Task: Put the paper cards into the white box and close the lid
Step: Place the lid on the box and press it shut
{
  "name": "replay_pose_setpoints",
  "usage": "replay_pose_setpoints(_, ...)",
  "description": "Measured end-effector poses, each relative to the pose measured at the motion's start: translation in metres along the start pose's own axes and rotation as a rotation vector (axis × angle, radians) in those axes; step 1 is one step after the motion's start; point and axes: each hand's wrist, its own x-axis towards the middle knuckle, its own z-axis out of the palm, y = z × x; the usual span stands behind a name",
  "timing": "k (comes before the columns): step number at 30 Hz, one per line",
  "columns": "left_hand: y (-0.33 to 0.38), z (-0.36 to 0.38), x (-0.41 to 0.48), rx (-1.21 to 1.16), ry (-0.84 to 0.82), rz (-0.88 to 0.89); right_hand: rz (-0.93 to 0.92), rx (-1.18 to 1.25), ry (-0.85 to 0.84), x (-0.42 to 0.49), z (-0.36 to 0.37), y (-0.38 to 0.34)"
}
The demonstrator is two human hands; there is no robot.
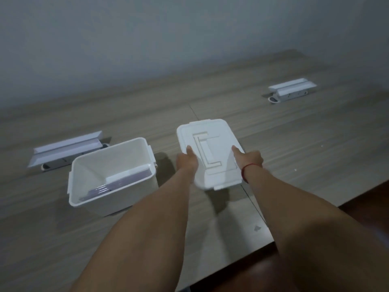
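The white box (92,165) stands open on the wooden table, left of centre. Paper cards (109,186) lie inside it, leaning against its near right wall. To the right of the box is the white lid (210,133) with a recessed handle on top, lifted a little off the table and tilted. My left hand (187,160) grips the lid's left edge, thumb on top. My right hand (249,158) grips its right edge; a red string is tied around that wrist.
A white cable hatch (65,148) stands open in the table behind the box at the left. A second open hatch (291,89) is at the far right. The table's near edge (273,241) runs diagonally at the lower right. A grey wall is behind.
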Motion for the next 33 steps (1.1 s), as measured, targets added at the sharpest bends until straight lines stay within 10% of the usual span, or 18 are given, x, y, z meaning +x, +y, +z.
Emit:
replay_pose_setpoints(8,0.074,-0.033,-0.018,-0.294,0.229,0.099,-0.029,0.493,-0.117,-0.054,0.023,-0.086)
replay_pose_setpoints(15,0.067,-0.125,-0.006,-0.457,0.401,0.063,-0.169,0.4,-0.379,-0.081,0.052,-0.102)
replay_pose_setpoints(21,0.048,-0.217,-0.009,-0.324,0.708,0.131,-0.205,0.215,-0.577,-0.11,0.092,-0.107)
replay_pose_setpoints(33,-0.002,-0.309,0.039,0.138,0.666,-0.036,-0.306,0.124,-0.517,-0.143,0.186,-0.116)
